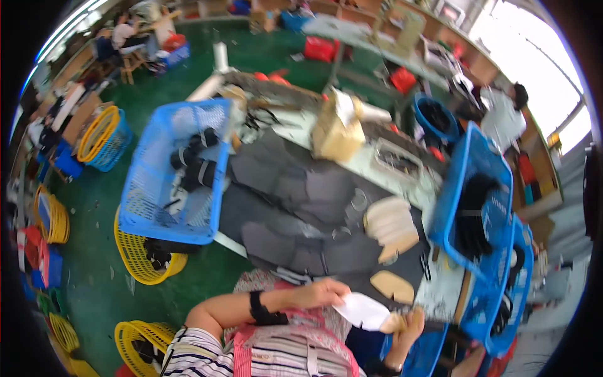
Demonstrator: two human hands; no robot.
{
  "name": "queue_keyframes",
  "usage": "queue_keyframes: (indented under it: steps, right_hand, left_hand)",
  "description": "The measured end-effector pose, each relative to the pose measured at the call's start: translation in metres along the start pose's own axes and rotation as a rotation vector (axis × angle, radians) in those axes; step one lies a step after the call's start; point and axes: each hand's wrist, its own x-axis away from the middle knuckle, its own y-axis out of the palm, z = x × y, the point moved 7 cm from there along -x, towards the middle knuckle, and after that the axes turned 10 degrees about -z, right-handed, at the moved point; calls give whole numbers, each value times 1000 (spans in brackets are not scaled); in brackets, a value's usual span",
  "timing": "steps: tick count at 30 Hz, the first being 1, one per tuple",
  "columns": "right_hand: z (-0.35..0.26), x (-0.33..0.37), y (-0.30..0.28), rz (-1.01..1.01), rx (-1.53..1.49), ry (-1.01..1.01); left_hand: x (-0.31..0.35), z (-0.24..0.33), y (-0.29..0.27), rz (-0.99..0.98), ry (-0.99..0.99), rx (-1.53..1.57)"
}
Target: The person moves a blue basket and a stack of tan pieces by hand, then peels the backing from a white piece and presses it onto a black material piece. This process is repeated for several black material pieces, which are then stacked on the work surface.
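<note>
My left hand [323, 293] pinches the left end of a white, rounded flat piece [363, 312] in front of my body. At its other end, my right hand [409, 328] grips a tan end [393, 323]; whether white and tan are one piece I cannot tell. Just beyond my hands, a single beige oval piece [392, 287] lies on the table. Farther back is a fanned stack of beige pieces [391, 226]. Dark grey flat pieces [301, 195] overlap across the middle of the table. A thin black tool [426, 267] rests near the right edge.
A blue basket [141, 217] with black items stands at the table's left, above a yellow basket [147, 267]. Blue baskets [445, 220] holding dark pieces line the right side. A yellowish block [336, 135] and a tray [399, 160] sit at the back. People work far left.
</note>
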Motion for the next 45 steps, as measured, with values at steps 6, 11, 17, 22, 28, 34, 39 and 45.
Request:
queue_keyframes:
  steps: [6, 11, 17, 22, 28, 34, 39, 45]
  right_hand:
    - [12, -18, 112, -95, 1531, 545]
    - [58, -62, 210, -402, 1409, -10]
    - [97, -120, 199, -129, 1054, 140]
    - [157, -137, 187, -238, 1311, 150]
    - [167, -137, 184, -266, 1408, 108]
    - [163, -132, 194, -300, 1712, 1]
    - [141, -131, 167, -71, 1984, 82]
    - [86, -107, 116, 167, 1840, 240]
  left_hand:
    - [11, 6, 7, 82, -158, 232]
    - [6, 28, 32, -195, -54, -166]
    - [59, 45, -71, 602, -131, -355]
    - [88, 26, -112, 817, -252, -635]
    - [90, 31, -112, 845, -223, -804]
    - [84, 48, -102, 819, -385, -1118]
    - [79, 75, -121, 796, -818, -1494]
    - [44, 131, -154, 819, -300, -1992]
